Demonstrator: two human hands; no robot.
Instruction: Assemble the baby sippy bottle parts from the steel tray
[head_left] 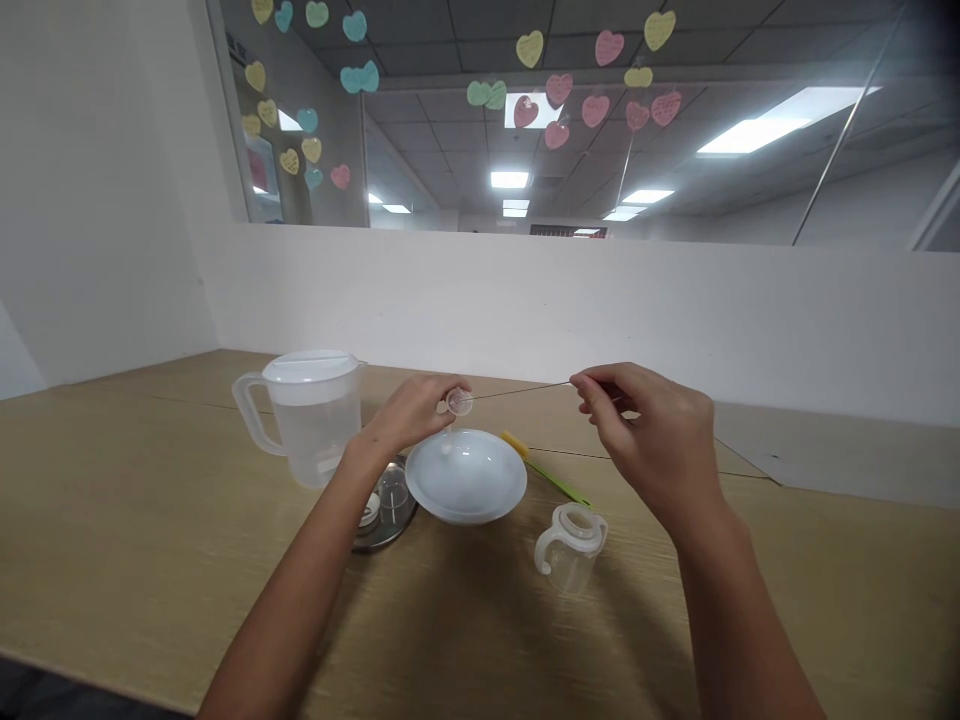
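Fingers, left hand point(416, 410): curled in, pinching a clear round piece point(460, 402).
Clear round piece: held up above the white bowl point(465, 485).
Thin dark rod point(521, 391): spans the hands, left end at the piece.
Fingers, right hand point(646, 425): thumb and forefinger pressed together on the rod's right end.

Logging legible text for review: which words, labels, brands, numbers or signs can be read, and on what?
None can be read.
Heart notes: faint marks like writing, too small to read.
Pitcher: pale patch low on its side, nothing legible.
Bowl, cup: no text seen.
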